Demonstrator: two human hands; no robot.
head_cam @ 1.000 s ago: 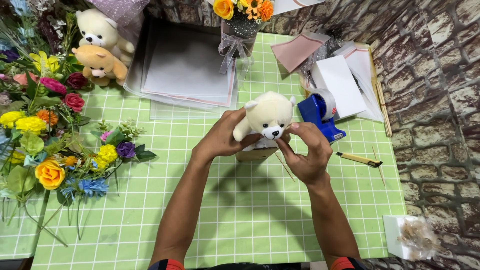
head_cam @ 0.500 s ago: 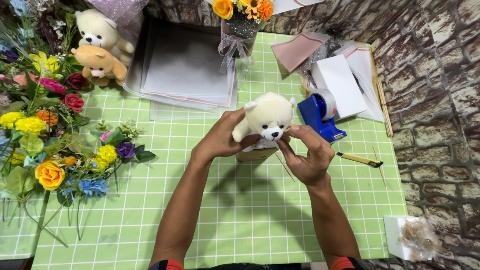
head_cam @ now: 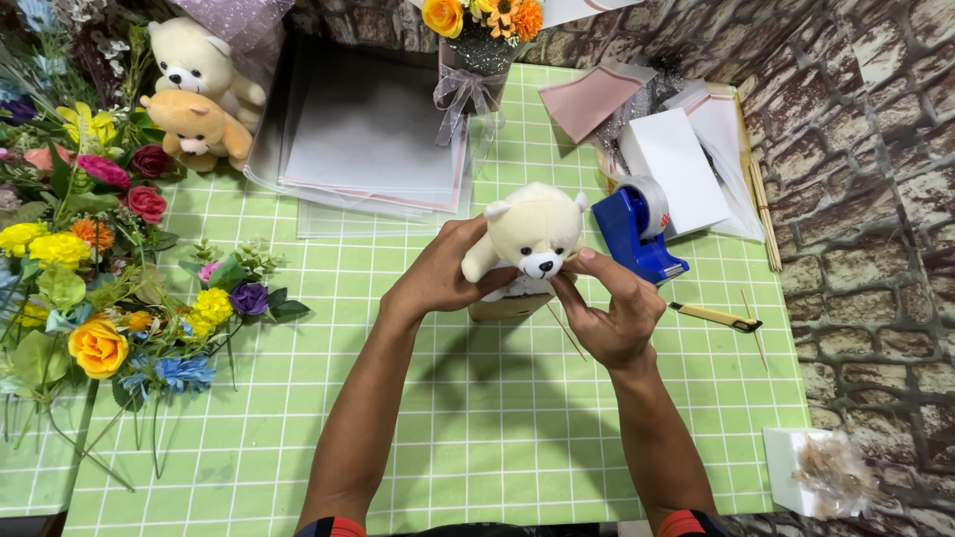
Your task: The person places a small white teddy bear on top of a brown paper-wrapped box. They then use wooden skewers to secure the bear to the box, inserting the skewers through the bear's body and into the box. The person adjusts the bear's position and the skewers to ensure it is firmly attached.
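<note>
Where a green checked cloth covers the bench [head_cam: 298,418] beside a brick-patterned wall [head_cam: 875,199], both hands' grips, left hand [head_cam: 443,278] and right hand [head_cam: 612,308], pinch the cream teddy bear [head_cam: 532,234] mid-bench, flowers [head_cam: 80,288] lying left.

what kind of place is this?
Probably a craft or florist's worktable for gift bouquets. Artificial flowers lie on the checked green table, wrapping sheets and a tape dispenser sit behind, and both hands hold a cream teddy.
</note>
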